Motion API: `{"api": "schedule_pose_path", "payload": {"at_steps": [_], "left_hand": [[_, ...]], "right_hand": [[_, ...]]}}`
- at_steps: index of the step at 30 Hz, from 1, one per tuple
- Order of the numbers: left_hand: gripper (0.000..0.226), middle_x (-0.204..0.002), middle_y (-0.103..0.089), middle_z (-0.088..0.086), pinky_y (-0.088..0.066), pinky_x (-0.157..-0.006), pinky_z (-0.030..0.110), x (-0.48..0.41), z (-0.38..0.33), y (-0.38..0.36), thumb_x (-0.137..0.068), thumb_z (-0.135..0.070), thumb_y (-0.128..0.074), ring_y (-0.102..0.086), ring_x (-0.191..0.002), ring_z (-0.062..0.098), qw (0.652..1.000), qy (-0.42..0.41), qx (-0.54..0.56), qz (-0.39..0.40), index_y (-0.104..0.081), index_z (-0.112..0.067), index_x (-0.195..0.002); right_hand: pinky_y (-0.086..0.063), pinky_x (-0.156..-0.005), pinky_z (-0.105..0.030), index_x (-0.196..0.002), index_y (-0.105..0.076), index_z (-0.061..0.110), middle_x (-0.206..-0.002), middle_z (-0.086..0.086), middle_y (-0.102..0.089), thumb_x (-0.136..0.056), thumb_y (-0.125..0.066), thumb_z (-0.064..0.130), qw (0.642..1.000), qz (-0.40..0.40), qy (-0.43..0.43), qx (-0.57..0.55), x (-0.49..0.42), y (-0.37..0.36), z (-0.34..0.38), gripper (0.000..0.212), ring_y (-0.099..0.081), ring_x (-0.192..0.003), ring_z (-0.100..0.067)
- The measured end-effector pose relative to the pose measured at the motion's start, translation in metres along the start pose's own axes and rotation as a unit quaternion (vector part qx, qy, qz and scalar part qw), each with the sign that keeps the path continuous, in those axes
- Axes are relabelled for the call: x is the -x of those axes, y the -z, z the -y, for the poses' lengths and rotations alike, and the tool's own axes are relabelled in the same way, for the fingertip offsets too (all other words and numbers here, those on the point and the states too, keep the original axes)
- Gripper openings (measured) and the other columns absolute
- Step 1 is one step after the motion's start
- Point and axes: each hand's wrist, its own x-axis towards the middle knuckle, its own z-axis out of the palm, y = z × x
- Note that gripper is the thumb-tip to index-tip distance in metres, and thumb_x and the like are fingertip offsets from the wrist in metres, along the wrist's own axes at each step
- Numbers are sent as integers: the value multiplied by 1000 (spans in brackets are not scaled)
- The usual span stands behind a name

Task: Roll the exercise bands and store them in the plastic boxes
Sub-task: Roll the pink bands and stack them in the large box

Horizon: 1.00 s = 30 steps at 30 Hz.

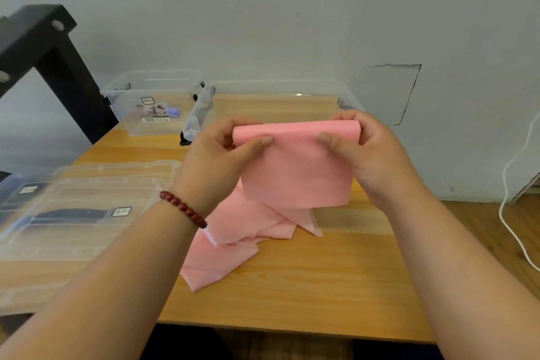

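A long pink exercise band [295, 166] is held up above the wooden table [306, 280]. Its top end is folded or rolled over, and the rest hangs down and lies crumpled on the table. My left hand [222, 152] pinches the band's upper left edge between thumb and fingers. My right hand [365, 149] pinches the upper right edge the same way. Behind my hands stands a large clear plastic box [271, 102], open on top. A smaller clear box [152, 102] with a label stands to its left.
Clear plastic lids [87, 207] lie stacked on the table's left side. A black metal frame [49, 47] rises at the far left. A white cable [514, 207] hangs by the wall on the right. A grey wall runs close behind the boxes.
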Motion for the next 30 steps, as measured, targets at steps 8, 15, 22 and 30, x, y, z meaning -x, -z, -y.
{"api": "schedule_pose_path", "payload": {"at_steps": [8, 15, 22, 30], "left_hand": [[33, -87, -70, -11, -52, -67, 17, 2, 2, 1, -84, -21, -71, -65, -74, 0, 999, 19, 24, 26, -61, -29, -115], [16, -84, -68, -14, -48, -63, 10, 2, 0, 0, -88, -21, -67, -62, -72, -7, 1000, -4, 1, 8, -68, -20, -103], [26, -91, -68, -9, -54, -69, 20, 1, 2, 0, -81, -20, -74, -62, -73, 2, 1000, -2, 7, 13, -65, -29, -104], [22, -87, -68, -10, -54, -71, 23, 0, 2, 2, -84, -22, -71, -63, -73, 1, 1000, 3, 28, 7, -65, -29, -104]], "right_hand": [[-48, -65, -27, -83, -64, 28, -75, 18, -67, -78, -76, 29, 999, -33, 7, 3, 1, 0, 1, 13, -61, -71, -5], [-47, -60, -21, -88, -64, 34, -84, 17, -67, -68, -82, 42, 1000, -2, -3, -14, 2, 0, 1, 28, -62, -74, -3], [-49, -68, -29, -84, -64, 25, -75, 30, -66, -82, -73, 34, 999, -32, -11, 8, 0, -2, -1, 13, -63, -76, -4], [-46, -60, -22, -82, -66, 31, -80, 16, -66, -77, -77, 31, 1000, -11, 7, 9, 0, -2, 0, 13, -60, -73, -6]]}}
